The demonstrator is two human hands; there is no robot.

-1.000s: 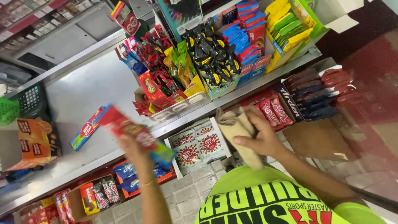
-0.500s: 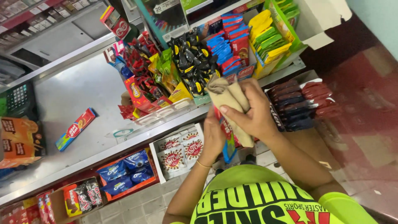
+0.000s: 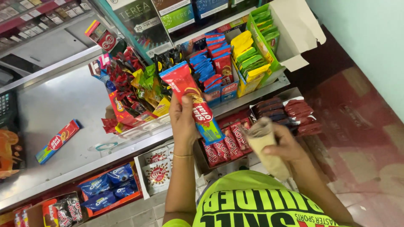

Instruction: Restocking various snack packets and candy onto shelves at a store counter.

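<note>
My left hand [image 3: 183, 122] grips a long red biscuit pack with a blue end [image 3: 190, 98] and holds it upright in front of the snack display. My right hand [image 3: 289, 148] is closed around a rolled beige cloth or paper [image 3: 263, 141], held lower and to the right, above the lower shelf. The two hands are apart. A second pack of the same kind [image 3: 57, 141] lies flat on the steel counter [image 3: 50, 101] at the left.
Trays of red, yellow and blue snack packets [image 3: 139, 90] crowd the counter's right part, with an open green display box [image 3: 263, 40] beside them. Below the counter edge are boxes of blue biscuit packs [image 3: 107, 185], red packs [image 3: 223, 145] and dark red packs [image 3: 290, 110]. Red tiled floor lies at the right.
My left hand carried the biscuit pack from low over the counter to my right hand, then raised it in front of the display. My right hand moved down and right with the beige roll.
</note>
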